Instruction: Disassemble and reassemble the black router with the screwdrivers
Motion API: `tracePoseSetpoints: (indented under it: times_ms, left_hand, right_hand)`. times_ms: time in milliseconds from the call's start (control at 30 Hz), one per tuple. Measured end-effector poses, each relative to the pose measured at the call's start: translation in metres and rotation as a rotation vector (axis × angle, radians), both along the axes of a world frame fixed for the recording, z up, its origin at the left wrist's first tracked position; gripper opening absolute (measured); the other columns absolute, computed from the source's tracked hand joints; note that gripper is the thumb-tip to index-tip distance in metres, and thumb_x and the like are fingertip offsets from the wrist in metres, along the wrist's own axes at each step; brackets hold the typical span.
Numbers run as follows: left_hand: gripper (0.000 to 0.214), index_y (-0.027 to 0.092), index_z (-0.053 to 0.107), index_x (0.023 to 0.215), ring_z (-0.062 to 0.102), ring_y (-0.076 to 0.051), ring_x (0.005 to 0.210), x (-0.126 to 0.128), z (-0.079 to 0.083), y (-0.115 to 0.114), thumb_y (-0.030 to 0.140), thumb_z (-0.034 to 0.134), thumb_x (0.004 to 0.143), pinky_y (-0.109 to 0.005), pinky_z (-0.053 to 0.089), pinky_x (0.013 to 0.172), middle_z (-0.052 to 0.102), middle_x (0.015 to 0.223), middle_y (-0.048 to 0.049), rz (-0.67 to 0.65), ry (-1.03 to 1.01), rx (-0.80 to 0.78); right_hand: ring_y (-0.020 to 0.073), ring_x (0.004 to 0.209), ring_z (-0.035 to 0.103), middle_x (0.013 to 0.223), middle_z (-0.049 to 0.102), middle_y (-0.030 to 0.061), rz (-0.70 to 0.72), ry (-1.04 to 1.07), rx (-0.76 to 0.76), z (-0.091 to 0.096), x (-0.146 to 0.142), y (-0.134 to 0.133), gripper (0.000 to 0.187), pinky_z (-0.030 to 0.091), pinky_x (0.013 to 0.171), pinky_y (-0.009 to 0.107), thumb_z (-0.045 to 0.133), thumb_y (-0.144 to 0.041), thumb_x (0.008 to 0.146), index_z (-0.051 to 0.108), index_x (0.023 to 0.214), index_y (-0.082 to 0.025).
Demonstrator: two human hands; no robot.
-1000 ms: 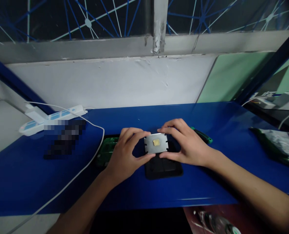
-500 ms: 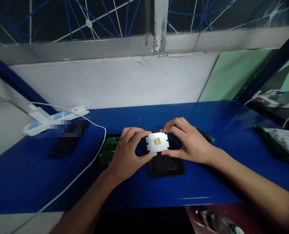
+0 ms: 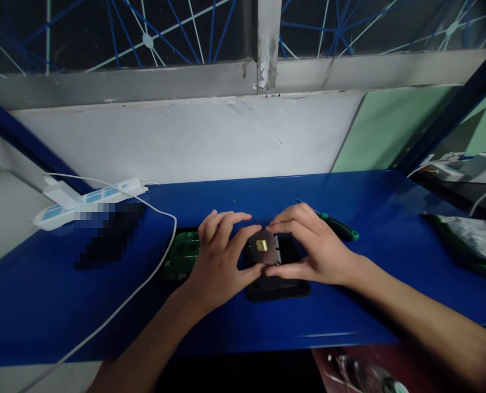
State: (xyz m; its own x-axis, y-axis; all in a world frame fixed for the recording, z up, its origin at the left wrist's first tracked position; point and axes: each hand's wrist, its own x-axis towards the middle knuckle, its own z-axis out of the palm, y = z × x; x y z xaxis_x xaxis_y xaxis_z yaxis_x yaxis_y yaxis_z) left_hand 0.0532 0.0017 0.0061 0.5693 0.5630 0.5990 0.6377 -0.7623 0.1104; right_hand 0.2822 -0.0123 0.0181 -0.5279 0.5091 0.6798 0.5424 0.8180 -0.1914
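A small metal plate (image 3: 270, 253) with notched edges and a gold-coloured square at its centre is tilted between my hands, its face now dark. My left hand (image 3: 220, 262) pinches the plate's left side between thumb and index finger, the other fingers raised. At the opposite side, my right hand (image 3: 322, 245) grips it with curled fingers above and the thumb below. Beneath the plate lies a black shallow case (image 3: 278, 291), partly covered by the hands. A green circuit board (image 3: 184, 246) in a dark housing sits left of my left hand, which hides part of it.
A green-and-black screwdriver (image 3: 341, 226) lies behind my right hand. On the left are a white power strip (image 3: 104, 195), a pixelated dark object (image 3: 112, 234) and a white cable (image 3: 120, 305) crossing the blue table (image 3: 349, 327). A shiny bag (image 3: 470, 240) rests at right.
The plate has come down slightly and tilted, its bright face turning dark. Both hands have lowered a little with it, and more of the screwdriver shows.
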Motion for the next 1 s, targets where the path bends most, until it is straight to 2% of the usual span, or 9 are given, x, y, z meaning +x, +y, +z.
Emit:
tracePoseSetpoints:
  times_ms: [133, 300, 367, 467, 567, 733, 1000]
  left_hand:
    - [0.051, 0.03, 0.052, 0.12, 0.046, -0.035, 0.123, 0.002, 0.002, 0.0, 0.037, 0.08, 0.078, -0.059, 0.027, 0.114, 0.058, 0.127, -0.0066, -0.058, -0.023, -0.017]
    - [0.058, 0.029, 0.052, 0.122, 0.046, -0.033, 0.121, -0.003, 0.003, 0.003, 0.043, 0.084, 0.076, -0.052, 0.037, 0.107, 0.058, 0.127, -0.0065, -0.12, -0.068, -0.074]
    - [0.061, 0.03, 0.051, 0.123, 0.047, -0.032, 0.121, -0.005, 0.004, 0.003, 0.048, 0.084, 0.076, -0.051, 0.039, 0.104, 0.057, 0.128, -0.0069, -0.131, -0.078, -0.101]
    - [0.061, 0.031, 0.05, 0.124, 0.047, -0.033, 0.122, -0.005, 0.005, 0.001, 0.055, 0.081, 0.077, -0.052, 0.039, 0.105, 0.054, 0.131, -0.0076, -0.147, -0.099, -0.139]
    - [0.064, 0.032, 0.05, 0.124, 0.046, -0.033, 0.124, -0.004, 0.005, -0.001, 0.058, 0.082, 0.075, -0.053, 0.038, 0.106, 0.053, 0.133, -0.0076, -0.17, -0.125, -0.175]
    - [0.064, 0.032, 0.051, 0.124, 0.044, -0.032, 0.125, -0.004, 0.007, 0.0, 0.047, 0.087, 0.073, -0.05, 0.04, 0.106, 0.053, 0.134, -0.0056, -0.164, -0.14, -0.214]
    - [0.051, 0.029, 0.05, 0.121, 0.046, -0.032, 0.125, -0.007, 0.009, 0.0, 0.031, 0.08, 0.08, -0.052, 0.04, 0.104, 0.053, 0.135, -0.0064, -0.134, -0.14, -0.207]
  right_hand:
    - [0.0271, 0.102, 0.063, 0.112, 0.066, 0.0115, 0.012, 0.001, -0.02, 0.0, -0.003, -0.002, 0.065, 0.053, 0.087, 0.045, 0.075, -0.058, 0.077, 0.052, 0.125, -0.021]
    - [0.0279, 0.105, 0.06, 0.119, 0.063, 0.0148, 0.035, -0.004, -0.14, -0.004, 0.001, 0.003, 0.093, 0.053, 0.089, 0.046, 0.078, -0.067, 0.067, 0.043, 0.137, -0.017]
    - [0.0288, 0.105, 0.059, 0.121, 0.061, 0.0159, 0.017, -0.033, -0.184, -0.006, 0.003, 0.005, 0.097, 0.052, 0.091, 0.047, 0.079, -0.068, 0.065, 0.042, 0.139, -0.015]
    - [0.0292, 0.106, 0.058, 0.121, 0.06, 0.0163, -0.002, -0.08, -0.232, -0.006, 0.001, 0.005, 0.093, 0.051, 0.092, 0.048, 0.076, -0.068, 0.069, 0.045, 0.138, -0.015]
    - [0.0281, 0.103, 0.059, 0.118, 0.062, 0.0147, 0.011, -0.067, -0.259, -0.007, -0.003, 0.004, 0.078, 0.052, 0.09, 0.046, 0.075, -0.063, 0.074, 0.049, 0.133, -0.017]
    - [0.0262, 0.098, 0.06, 0.112, 0.064, 0.0119, 0.014, -0.017, -0.258, -0.009, -0.003, 0.005, 0.056, 0.052, 0.087, 0.044, 0.075, -0.053, 0.079, 0.056, 0.119, -0.02]
    - [0.0284, 0.103, 0.059, 0.115, 0.062, 0.0133, -0.078, -0.073, -0.256, -0.007, 0.006, 0.008, 0.054, 0.052, 0.09, 0.047, 0.074, -0.051, 0.079, 0.057, 0.118, -0.017]
